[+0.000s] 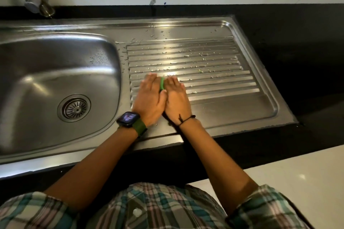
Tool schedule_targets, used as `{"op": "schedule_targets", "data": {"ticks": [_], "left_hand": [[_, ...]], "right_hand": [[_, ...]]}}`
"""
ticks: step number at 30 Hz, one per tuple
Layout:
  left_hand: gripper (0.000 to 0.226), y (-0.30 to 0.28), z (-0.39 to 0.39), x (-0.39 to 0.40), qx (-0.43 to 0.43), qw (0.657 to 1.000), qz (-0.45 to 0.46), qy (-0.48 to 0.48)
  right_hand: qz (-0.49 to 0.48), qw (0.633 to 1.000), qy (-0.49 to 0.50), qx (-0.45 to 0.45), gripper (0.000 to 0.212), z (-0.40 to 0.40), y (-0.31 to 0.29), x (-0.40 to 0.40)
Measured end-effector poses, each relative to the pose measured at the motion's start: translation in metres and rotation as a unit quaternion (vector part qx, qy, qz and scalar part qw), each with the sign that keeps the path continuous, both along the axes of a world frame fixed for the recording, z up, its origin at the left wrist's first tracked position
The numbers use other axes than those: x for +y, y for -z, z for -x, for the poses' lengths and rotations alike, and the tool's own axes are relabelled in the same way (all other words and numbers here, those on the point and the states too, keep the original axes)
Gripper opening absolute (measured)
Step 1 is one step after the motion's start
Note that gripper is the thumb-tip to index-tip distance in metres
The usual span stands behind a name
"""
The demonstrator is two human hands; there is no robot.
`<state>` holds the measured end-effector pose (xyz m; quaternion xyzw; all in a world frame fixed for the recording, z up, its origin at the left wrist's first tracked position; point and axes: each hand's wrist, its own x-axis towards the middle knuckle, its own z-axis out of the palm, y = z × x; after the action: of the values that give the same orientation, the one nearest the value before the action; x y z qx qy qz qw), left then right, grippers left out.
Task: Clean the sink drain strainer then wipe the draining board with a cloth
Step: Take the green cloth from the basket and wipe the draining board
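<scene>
1. The green cloth lies on the ribbed part of the draining board, near its left end, just right of the basin. Only a narrow green strip shows between the two hands, so its full size and fold cannot be told.

2. Both hands press flat on the cloth, palms down and fingers fairly close together. The left hand and the right hand sit side by side, thumbs touching or nearly so. Neither is clenched; they bear down on the cloth rather than grip it.

3. The strainer sits seated in the drain at the bottom of the sink basin, well apart from the hands and looking free of debris, so I judge the wiping step to be the one in hand.

4. Water droplets dot the ribs and the flat strip behind them (thickest toward the back and middle), so most of the board is probably not yet wiped.

5. To do it well: run the cloth along the ribs, not across, so it gets down into the grooves. Working from the far right end toward the basin should push water into the sink. Keep even pressure under both palms, and finish with the flat border and raised rim.

6. The tap stands at the back left, with the black counter around the sink unit.
</scene>
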<state>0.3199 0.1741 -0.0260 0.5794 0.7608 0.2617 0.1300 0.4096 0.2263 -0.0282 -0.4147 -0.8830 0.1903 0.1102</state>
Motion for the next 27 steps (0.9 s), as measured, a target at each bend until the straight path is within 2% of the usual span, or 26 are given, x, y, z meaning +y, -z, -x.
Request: {"op": "schedule_targets", "data": {"ticks": [3, 5, 7, 11, 15, 17, 21, 23, 27], "left_hand": [[0.064, 0.003, 0.019, -0.012, -0.04, 0.998, 0.011, -0.044], [0.066, 0.004, 0.021, -0.014, -0.041, 0.998, 0.015, -0.049], [0.066, 0.005, 0.019, -0.014, -0.024, 0.999, 0.011, -0.042], [0.067, 0.01, 0.027, -0.018, -0.017, 0.999, 0.02, -0.042], [0.064, 0.005, 0.027, -0.016, -0.095, 0.992, -0.009, -0.08], [0.061, 0.002, 0.026, -0.017, -0.19, 0.974, -0.053, -0.113], [0.058, -0.005, 0.03, -0.021, -0.361, 0.902, -0.131, -0.2], [0.056, -0.007, 0.031, -0.023, -0.39, 0.886, -0.148, -0.204], [0.046, -0.009, 0.031, -0.024, -0.418, 0.87, -0.167, -0.199]], "right_hand": [[-0.008, 0.998, -0.065, -0.017, 0.056, 0.003, -0.005, -0.003], [-0.026, 0.997, -0.068, 0.004, 0.051, -0.018, -0.013, 0.007], [-0.057, 0.998, -0.003, 0.006, 0.042, -0.053, -0.015, 0.028], [-0.08, 0.986, 0.137, -0.045, 0.04, -0.132, -0.018, 0.081], [-0.064, 0.977, 0.201, -0.01, 0.034, -0.126, -0.016, 0.073], [-0.064, 0.983, 0.172, 0.002, 0.035, -0.102, -0.016, 0.054], [-0.064, 0.993, 0.087, 0.048, 0.035, -0.044, -0.014, 0.006], [-0.045, 0.998, 0.035, 0.032, 0.041, -0.012, -0.012, -0.015], [-0.039, 0.99, -0.136, -0.016, 0.055, 0.033, -0.008, -0.038]]}}
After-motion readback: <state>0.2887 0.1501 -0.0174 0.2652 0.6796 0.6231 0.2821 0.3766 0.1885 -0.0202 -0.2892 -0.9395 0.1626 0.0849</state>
